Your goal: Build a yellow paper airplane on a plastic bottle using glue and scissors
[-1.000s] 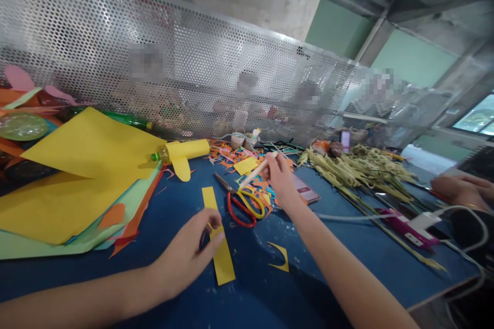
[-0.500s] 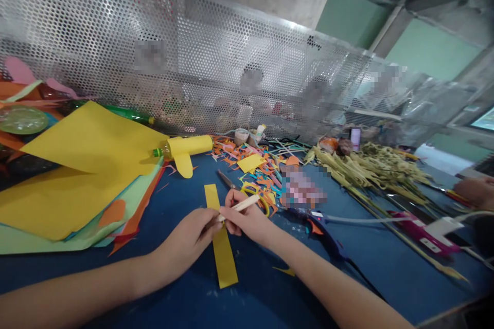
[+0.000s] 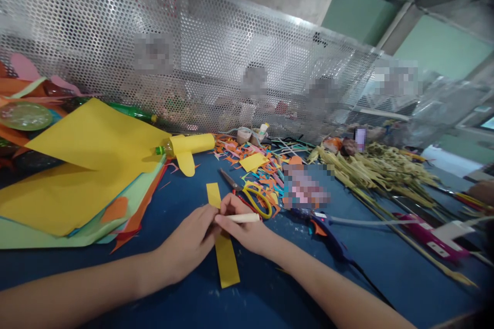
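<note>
A pale, slim, pen-like stick [image 3: 247,218] is pinched in my right hand [image 3: 241,221], its blunt end pointing to the right. My left hand [image 3: 196,229] is closed, its fingertips meeting my right fingertips at the stick's other end. What the left fingers grip there is hidden. Beneath both hands a yellow paper strip [image 3: 228,267] lies lengthwise on the blue table. Scissors with yellow-lined handles [image 3: 259,200] rest just beyond my right hand. Further off lies a small plastic bottle wrapped in yellow paper [image 3: 195,144], with a green cap.
Coloured paper sheets [image 3: 96,139] are stacked at left. Paper scraps [image 3: 266,169] litter the middle. A blue glue gun [image 3: 332,239] and its cord lie right of my forearm, near a magenta power strip [image 3: 434,239] and dried husks [image 3: 370,169]. A perforated metal screen [image 3: 216,61] stands behind.
The stick has tipped from slanting upward to nearly level, and my right hand has turned with it. More of the scissor handles shows. The paper strip is still under my hands.
</note>
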A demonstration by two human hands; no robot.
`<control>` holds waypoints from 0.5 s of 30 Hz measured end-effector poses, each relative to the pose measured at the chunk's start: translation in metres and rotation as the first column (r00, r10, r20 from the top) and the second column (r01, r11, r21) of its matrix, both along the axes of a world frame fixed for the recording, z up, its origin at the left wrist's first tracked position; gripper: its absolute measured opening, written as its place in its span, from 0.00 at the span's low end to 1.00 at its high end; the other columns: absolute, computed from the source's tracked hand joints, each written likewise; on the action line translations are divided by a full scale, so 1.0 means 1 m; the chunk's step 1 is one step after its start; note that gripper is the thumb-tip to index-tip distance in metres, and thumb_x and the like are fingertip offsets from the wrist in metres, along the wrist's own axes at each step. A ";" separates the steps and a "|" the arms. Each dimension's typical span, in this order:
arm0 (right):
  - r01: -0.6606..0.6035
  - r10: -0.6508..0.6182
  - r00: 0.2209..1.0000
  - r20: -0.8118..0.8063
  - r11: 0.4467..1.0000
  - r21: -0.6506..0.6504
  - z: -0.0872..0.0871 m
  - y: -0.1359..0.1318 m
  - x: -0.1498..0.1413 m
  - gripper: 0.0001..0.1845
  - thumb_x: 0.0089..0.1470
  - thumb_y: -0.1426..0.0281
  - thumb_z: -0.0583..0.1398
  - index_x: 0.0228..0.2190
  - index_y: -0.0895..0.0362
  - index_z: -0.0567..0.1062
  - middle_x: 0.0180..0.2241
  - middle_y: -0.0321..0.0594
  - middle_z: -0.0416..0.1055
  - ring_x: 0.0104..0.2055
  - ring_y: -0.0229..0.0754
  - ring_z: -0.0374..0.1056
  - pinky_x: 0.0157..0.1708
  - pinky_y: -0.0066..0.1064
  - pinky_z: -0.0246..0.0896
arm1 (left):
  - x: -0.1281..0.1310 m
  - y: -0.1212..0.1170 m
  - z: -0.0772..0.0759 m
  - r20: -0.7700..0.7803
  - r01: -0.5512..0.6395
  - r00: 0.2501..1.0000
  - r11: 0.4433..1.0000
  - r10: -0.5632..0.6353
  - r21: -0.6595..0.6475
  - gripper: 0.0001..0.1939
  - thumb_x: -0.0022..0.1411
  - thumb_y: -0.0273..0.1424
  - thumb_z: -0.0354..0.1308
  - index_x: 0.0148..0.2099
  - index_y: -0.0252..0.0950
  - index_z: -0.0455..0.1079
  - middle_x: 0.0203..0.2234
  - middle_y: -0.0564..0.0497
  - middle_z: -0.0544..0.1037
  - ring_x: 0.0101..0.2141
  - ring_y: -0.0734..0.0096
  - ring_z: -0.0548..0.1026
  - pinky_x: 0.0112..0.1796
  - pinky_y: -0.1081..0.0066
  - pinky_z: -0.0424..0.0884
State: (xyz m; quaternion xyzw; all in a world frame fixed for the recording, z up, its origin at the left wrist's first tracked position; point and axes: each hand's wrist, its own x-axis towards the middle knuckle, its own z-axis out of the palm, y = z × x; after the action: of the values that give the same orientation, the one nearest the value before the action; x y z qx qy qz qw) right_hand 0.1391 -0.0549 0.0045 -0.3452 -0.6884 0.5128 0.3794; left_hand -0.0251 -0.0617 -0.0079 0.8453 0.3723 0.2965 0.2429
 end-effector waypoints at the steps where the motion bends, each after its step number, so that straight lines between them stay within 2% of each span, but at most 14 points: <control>1: -0.007 0.007 1.000 0.014 1.000 0.005 0.000 0.000 -0.001 0.11 0.54 0.63 0.55 0.29 0.55 0.59 0.22 0.28 0.55 0.22 0.31 0.50 0.20 0.24 0.45 | 0.000 0.001 -0.001 0.001 -0.006 1.000 1.000 0.006 -0.009 0.07 0.64 0.29 0.42 0.36 0.37 0.59 0.32 0.50 0.69 0.34 0.68 0.68 0.36 0.67 0.68; 4: 0.016 -0.017 0.999 0.044 0.999 0.028 -0.001 0.001 -0.002 0.11 0.55 0.61 0.53 0.29 0.55 0.60 0.22 0.29 0.54 0.22 0.32 0.50 0.20 0.24 0.46 | -0.001 0.006 -0.007 0.015 -0.024 1.000 1.000 0.025 -0.017 0.08 0.65 0.31 0.42 0.35 0.37 0.59 0.32 0.50 0.69 0.34 0.68 0.68 0.36 0.66 0.68; 7: 0.066 -0.080 0.992 0.098 0.988 0.138 0.000 0.005 -0.001 0.11 0.54 0.62 0.54 0.29 0.56 0.60 0.25 0.31 0.57 0.26 0.33 0.54 0.25 0.25 0.50 | -0.001 0.009 -0.010 0.033 -0.047 0.998 0.999 0.048 -0.026 0.09 0.64 0.31 0.41 0.39 0.37 0.61 0.34 0.48 0.70 0.36 0.66 0.69 0.38 0.65 0.68; 9: 0.088 -0.122 0.979 0.161 0.974 0.209 0.000 0.009 0.001 0.11 0.53 0.61 0.56 0.29 0.56 0.61 0.26 0.32 0.58 0.28 0.35 0.55 0.28 0.27 0.52 | -0.001 0.010 -0.007 0.041 -0.065 0.997 0.997 0.067 -0.051 0.10 0.65 0.31 0.41 0.39 0.37 0.62 0.33 0.49 0.70 0.34 0.66 0.69 0.37 0.65 0.68; 11: 0.104 -0.157 0.964 0.213 0.965 0.239 -0.001 0.012 0.004 0.12 0.53 0.61 0.56 0.29 0.56 0.61 0.26 0.32 0.59 0.29 0.35 0.56 0.28 0.27 0.52 | -0.001 0.009 -0.003 0.040 -0.064 0.997 0.995 0.067 -0.079 0.11 0.65 0.32 0.40 0.36 0.37 0.62 0.31 0.50 0.69 0.32 0.68 0.69 0.36 0.66 0.68; 15: 0.104 -0.180 0.948 0.261 0.954 0.282 -0.003 0.015 0.007 0.11 0.54 0.61 0.55 0.31 0.56 0.63 0.27 0.33 0.60 0.29 0.36 0.57 0.30 0.28 0.54 | 0.000 0.009 0.004 0.045 -0.025 0.999 0.999 0.027 -0.045 0.12 0.65 0.33 0.40 0.34 0.37 0.62 0.33 0.49 0.69 0.36 0.68 0.67 0.39 0.67 0.66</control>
State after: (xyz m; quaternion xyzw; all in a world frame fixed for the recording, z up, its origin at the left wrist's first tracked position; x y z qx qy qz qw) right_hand 0.1459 -0.0399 0.0019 -0.4104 -0.7709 0.3327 0.3557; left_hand -0.0256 -0.0530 -0.0041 0.8278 0.3841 0.3104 0.2662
